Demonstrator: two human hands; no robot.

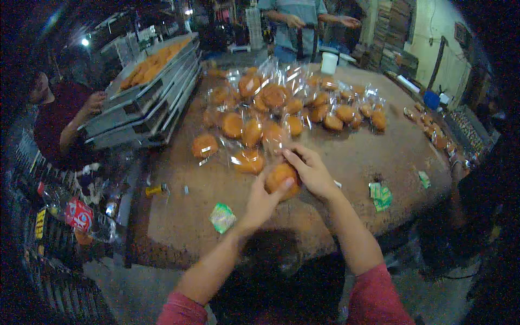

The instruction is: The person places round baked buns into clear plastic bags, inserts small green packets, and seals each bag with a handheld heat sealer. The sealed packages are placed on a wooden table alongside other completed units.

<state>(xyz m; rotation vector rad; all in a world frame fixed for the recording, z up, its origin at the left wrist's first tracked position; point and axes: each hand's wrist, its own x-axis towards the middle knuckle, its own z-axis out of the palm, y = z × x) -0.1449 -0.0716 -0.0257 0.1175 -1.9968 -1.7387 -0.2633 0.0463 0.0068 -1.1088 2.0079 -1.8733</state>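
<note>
My left hand (pixel 266 199) grips a round orange-brown bun (pixel 280 178) near the table's front edge, its thumb across the top. My right hand (pixel 310 168) is at the bun's upper right, thumb and fingertips pinched together, apparently on the clear plastic bag around it. Just beyond my hands, many similar buns in clear bags lie heaped, among them a bagged bun (pixel 205 146) at the left and a larger one (pixel 274 96) farther back. Blur hides the exact edge of the plastic at my fingertips.
Stacked metal trays (pixel 142 105) of buns stand left, with a person's hand (pixel 95 101) beside them. Green-white wrappers (pixel 222 218) lie on the wooden table (pixel 183 239). A white cup (pixel 329 63) stands at the back, near another person (pixel 294 20). A red-labelled bottle (pixel 79 214) lies at lower left.
</note>
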